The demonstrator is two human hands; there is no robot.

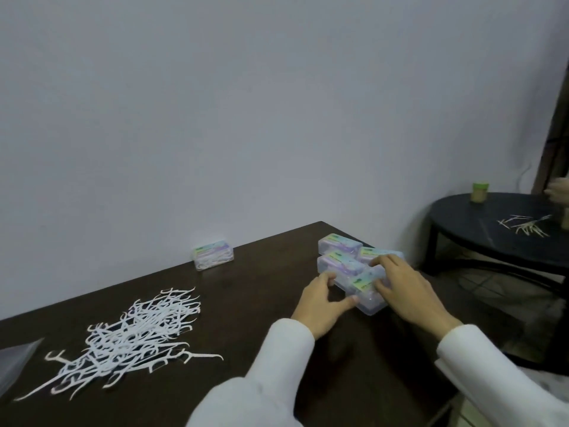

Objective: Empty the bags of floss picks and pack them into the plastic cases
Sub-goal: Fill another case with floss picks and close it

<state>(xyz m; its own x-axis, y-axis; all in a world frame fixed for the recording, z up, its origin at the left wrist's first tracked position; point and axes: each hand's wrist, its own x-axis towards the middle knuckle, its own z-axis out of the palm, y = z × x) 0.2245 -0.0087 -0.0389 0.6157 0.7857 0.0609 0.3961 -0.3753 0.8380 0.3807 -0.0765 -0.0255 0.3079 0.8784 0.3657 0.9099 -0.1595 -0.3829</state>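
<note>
Both hands at the nearest plastic case [366, 289], near the right edge of the dark table [246, 288]: left hand [320, 303] pinching its near end between thumb and curled fingers; right hand [403, 285] lying over its top and far side, fingers bent around it. Three more cases [338, 246] touching behind; a fifth case [214, 254], filled, by the wall. Floss picks [135, 337], loose heap, well apart at left; emptied clear bag [15, 362] at the left margin. Case probably light, rigid, smooth, slippery; best taken by its short ends. Picks light, springy, prone to tangling.
</note>
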